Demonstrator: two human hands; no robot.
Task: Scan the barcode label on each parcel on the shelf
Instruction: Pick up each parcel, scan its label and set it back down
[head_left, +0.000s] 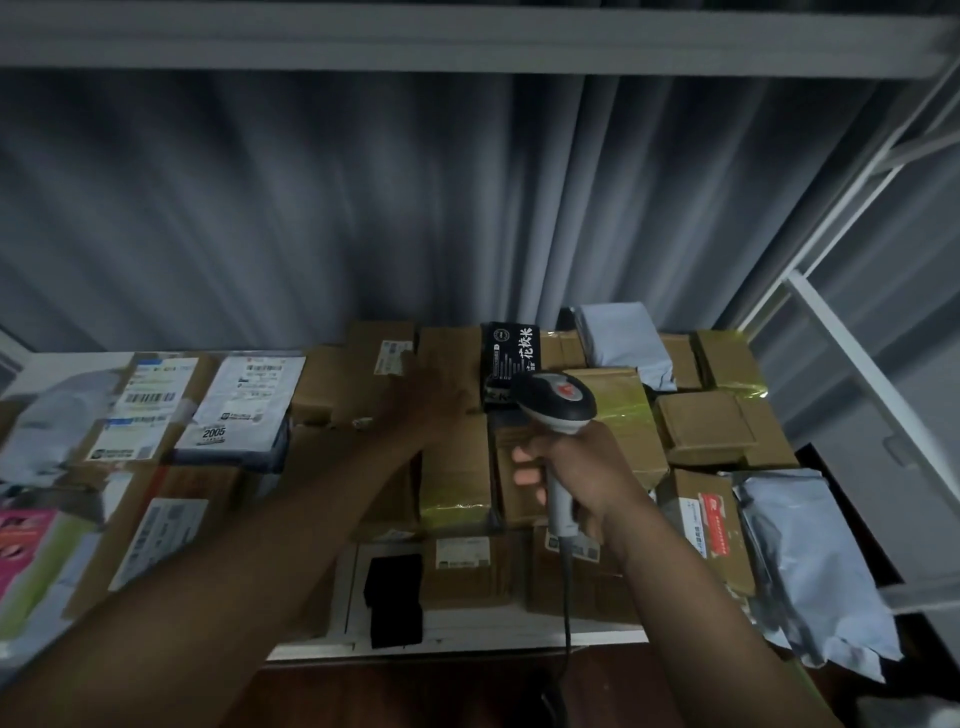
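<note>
A: The left hand (431, 400) reaches far over the cardboard boxes, fingers stretched out and flat, blurred, resting on or just above a brown box (449, 364) in the far row. I can't tell whether it actually touches.

B: What lies to the left of it?

A: At the far left edge, a pink and green package (31, 551), glossy. Next a flat cardboard parcel with white labels (148, 400), barcodes printed on them. Just right of that, a white plastic mailer (249, 400), smooth, marked 2005. Nearer, another flat box with a white label (161, 535).

B: And by the hand?

A: A brown box with a small white label (392, 356) just left of the fingers. Just right of them, a black box with white characters (511, 353), standing at the far row.

B: The other hand?

A: The right hand (576, 473) grips the grey handle of a scanner (558, 405), fingers curled round it. Its rounded head is dark and white with a red mark, sitting just near of the black box. A dark cable (566, 597) hangs from the handle.

B: Further right?

A: Square cardboard boxes with yellowish shiny tape (628, 410), a plain brown box (706, 426), a box with a red and white label (711, 525), then a crinkled grey plastic bag (810, 561) at the near right. All sit on a white shelf (467, 631), with a grey pleated curtain (363, 208) behind.
</note>
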